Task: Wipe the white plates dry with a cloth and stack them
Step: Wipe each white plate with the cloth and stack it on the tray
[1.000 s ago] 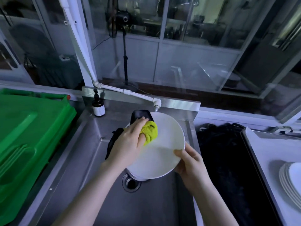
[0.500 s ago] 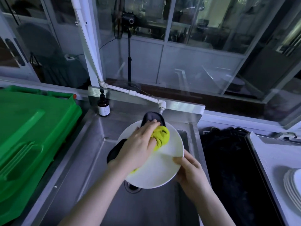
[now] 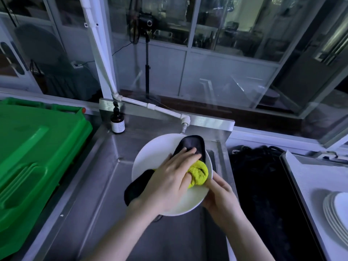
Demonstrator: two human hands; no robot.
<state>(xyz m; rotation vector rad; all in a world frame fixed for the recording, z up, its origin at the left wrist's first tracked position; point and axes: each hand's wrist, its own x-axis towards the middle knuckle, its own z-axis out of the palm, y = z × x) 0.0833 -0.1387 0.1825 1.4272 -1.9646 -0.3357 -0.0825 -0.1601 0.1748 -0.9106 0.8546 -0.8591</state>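
A white plate point(image 3: 156, 155) is held over the steel sink point(image 3: 105, 185). My right hand point(image 3: 220, 196) grips its right rim, thumb on top. My left hand point(image 3: 169, 178) holds a bunched yellow-green cloth point(image 3: 198, 174) and presses it on the plate's right part. A black object point(image 3: 194, 145) shows past the plate's far edge and another dark piece point(image 3: 137, 187) sticks out by my left wrist. A stack of white plates point(image 3: 337, 213) lies on the white counter at the far right.
A green plastic crate point(image 3: 33, 151) fills the left side. A brown pump bottle point(image 3: 117, 123) stands at the sink's back left corner. A white pipe tap point(image 3: 185, 121) ends above the plate. A black mat point(image 3: 263, 194) lies right of the sink.
My left hand has moved the cloth from the plate's top toward its right rim, close to my right thumb. The plate now lies flatter, and the view has moved closer.
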